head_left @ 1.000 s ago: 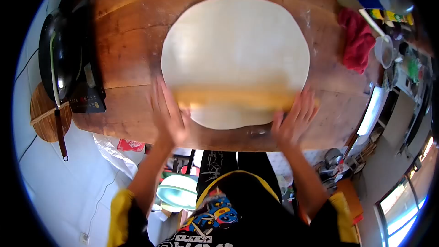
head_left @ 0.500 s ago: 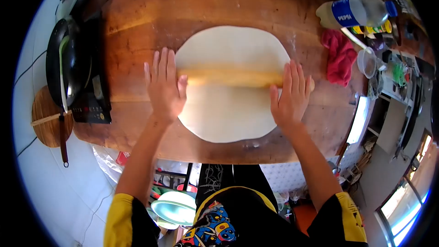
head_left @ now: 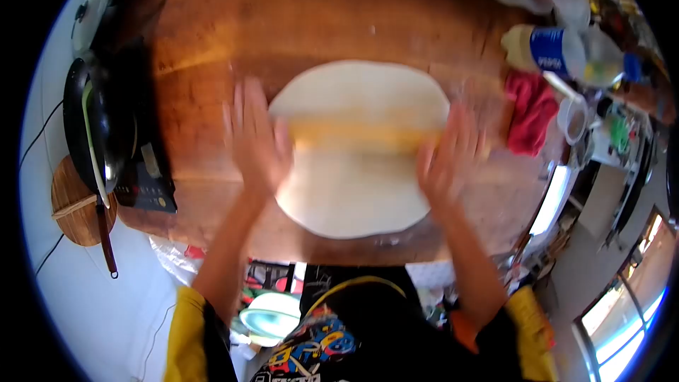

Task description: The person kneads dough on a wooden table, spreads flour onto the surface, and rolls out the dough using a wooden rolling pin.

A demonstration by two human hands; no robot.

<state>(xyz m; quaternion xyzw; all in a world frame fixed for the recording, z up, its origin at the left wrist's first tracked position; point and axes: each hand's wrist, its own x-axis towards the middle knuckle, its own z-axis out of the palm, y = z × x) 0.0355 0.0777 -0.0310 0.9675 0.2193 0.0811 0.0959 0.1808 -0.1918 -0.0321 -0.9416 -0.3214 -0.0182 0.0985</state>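
Observation:
A large, flat round of pale dough point(head_left: 353, 198) lies on the wooden table point(head_left: 318, 14). Across its upper half runs a wooden rolling pin point(head_left: 361, 133), blurred by motion. My left hand point(head_left: 258, 141) lies flat over the pin's left end, fingers stretched forward. At the right end, my right hand point(head_left: 449, 152) rests the same way, palm down, its fingers extended and smeared. The pin's ends are mostly hidden under my hands.
On the left stand a black wok point(head_left: 99, 127) and an induction cooker point(head_left: 145, 187) with a round wooden board point(head_left: 81, 205) below. To the right are a red cloth point(head_left: 530, 113), a Pepsi bottle point(head_left: 566, 53) and a small plastic cup point(head_left: 571, 120).
The rolling pin and both hands moved away from me over the dough, then stayed near its upper half. The camera view has shifted, showing more of the table's far side than at first.

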